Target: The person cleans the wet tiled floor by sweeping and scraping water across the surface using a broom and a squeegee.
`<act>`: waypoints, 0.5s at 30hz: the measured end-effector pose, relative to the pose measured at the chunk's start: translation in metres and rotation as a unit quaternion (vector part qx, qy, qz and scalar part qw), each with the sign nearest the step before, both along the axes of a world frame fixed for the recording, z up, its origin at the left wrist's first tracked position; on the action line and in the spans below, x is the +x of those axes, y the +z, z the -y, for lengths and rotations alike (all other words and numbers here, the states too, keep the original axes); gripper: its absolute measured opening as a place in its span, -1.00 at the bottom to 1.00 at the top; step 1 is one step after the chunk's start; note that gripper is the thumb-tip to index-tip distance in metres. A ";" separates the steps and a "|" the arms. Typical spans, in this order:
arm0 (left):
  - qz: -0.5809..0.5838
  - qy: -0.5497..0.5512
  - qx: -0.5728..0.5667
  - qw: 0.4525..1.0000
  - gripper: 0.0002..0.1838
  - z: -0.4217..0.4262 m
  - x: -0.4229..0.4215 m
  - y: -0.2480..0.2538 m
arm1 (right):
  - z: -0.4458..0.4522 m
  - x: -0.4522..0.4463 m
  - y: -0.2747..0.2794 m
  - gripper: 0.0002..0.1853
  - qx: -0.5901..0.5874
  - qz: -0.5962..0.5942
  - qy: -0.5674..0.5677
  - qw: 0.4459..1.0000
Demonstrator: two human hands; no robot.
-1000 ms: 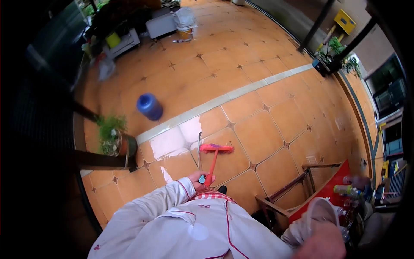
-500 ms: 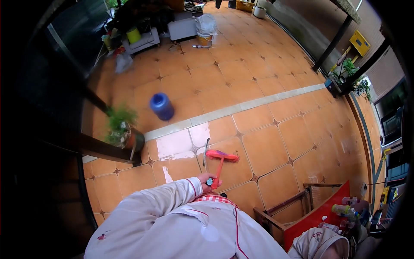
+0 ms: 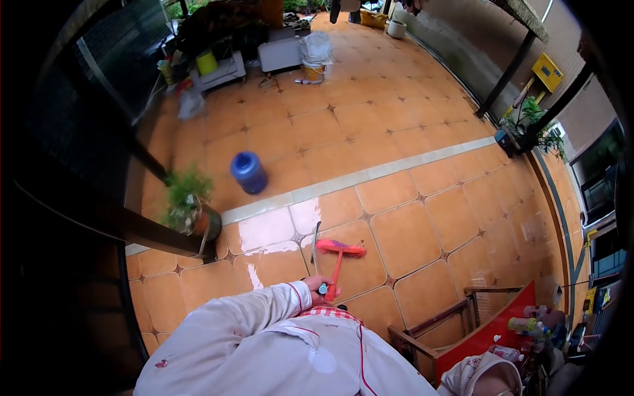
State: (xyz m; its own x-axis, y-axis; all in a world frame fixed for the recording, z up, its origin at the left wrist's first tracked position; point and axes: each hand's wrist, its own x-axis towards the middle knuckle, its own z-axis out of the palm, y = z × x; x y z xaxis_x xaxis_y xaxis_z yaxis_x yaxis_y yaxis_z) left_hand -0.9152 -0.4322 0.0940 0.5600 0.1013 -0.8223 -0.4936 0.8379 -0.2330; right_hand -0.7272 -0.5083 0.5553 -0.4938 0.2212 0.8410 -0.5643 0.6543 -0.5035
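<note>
My left hand [image 3: 316,286] is closed around two upright handles in front of my body. One belongs to a red broom [image 3: 337,267], whose red head rests on the tiles. The other, with a grey-blue end, seems to belong to a squeegee [image 3: 315,243] with a thin dark blade beside the broom head. At the lower right, my right sleeve [image 3: 470,375] lies beside a red tabletop [image 3: 492,330]. A little skin shows at its cuff, but the fingers are hidden. Several bottles [image 3: 525,324] stand or lie near that sleeve.
A blue water jug [image 3: 248,173] stands beyond the pale tile strip [image 3: 389,169]. A potted plant [image 3: 189,201] is by the left post. Grey boxes [image 3: 279,54] and a bucket [image 3: 314,72] sit at the back. Wet glare lies on the orange tiles [image 3: 406,234].
The view has tilted slightly, so the jug and far objects appear a little lower. The broom head also sits slightly lower; my left hand keeps its hold on both handles.
</note>
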 end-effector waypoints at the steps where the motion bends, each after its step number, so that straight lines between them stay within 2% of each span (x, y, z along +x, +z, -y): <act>1: 0.013 -0.017 0.013 1.000 -0.70 0.002 0.000 -0.008 | 0.000 0.003 -0.002 -0.87 -0.004 0.006 0.000 1.000; 3: 0.010 -0.041 0.019 0.999 -0.70 0.005 0.001 -0.004 | -0.005 0.011 -0.027 -0.87 -0.040 0.066 0.029 0.997; 5: -0.012 -0.096 0.037 0.995 -0.71 0.004 0.005 0.008 | -0.032 0.017 -0.117 -0.70 -0.131 0.338 0.086 0.928; 6: -0.011 -0.098 0.038 0.994 -0.71 0.003 0.008 0.011 | -0.015 0.002 -0.150 -0.78 -0.396 0.291 -0.221 0.842; 7: 0.007 -0.139 0.055 0.989 -0.72 0.003 0.010 0.013 | -0.026 -0.010 -0.192 -0.79 -0.517 0.340 -0.241 0.747; 8: 0.022 -0.180 0.069 0.981 -0.72 0.005 0.011 0.014 | -0.026 -0.017 -0.259 -0.74 -0.633 0.297 -0.255 0.667; 10: 0.006 -0.205 0.083 0.975 -0.77 0.008 0.018 0.004 | -0.020 -0.034 -0.347 -0.74 -0.725 0.310 -0.284 0.545; 11: 0.028 -0.223 0.106 0.969 -0.80 0.009 0.022 0.004 | -0.023 -0.038 -0.362 -0.74 -0.727 0.308 -0.281 0.545; 13: 0.060 -0.280 0.128 0.949 -0.84 0.014 0.021 -0.017 | -0.018 -0.043 -0.385 -0.77 -0.837 0.109 -0.090 0.529; 15: 0.051 -0.289 0.107 0.950 -0.84 0.022 0.025 -0.015 | -0.012 -0.032 -0.415 -0.81 -0.869 0.081 -0.064 0.484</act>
State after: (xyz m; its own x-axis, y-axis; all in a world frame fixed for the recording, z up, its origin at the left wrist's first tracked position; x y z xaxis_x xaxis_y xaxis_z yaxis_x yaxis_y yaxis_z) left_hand -0.8901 -0.4538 0.0793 0.6492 -0.0886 -0.7554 0.0800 0.9956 -0.0480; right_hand -0.7595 -0.4964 0.1404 -0.4105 0.5620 -0.7181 -0.4363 -0.8125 -0.3865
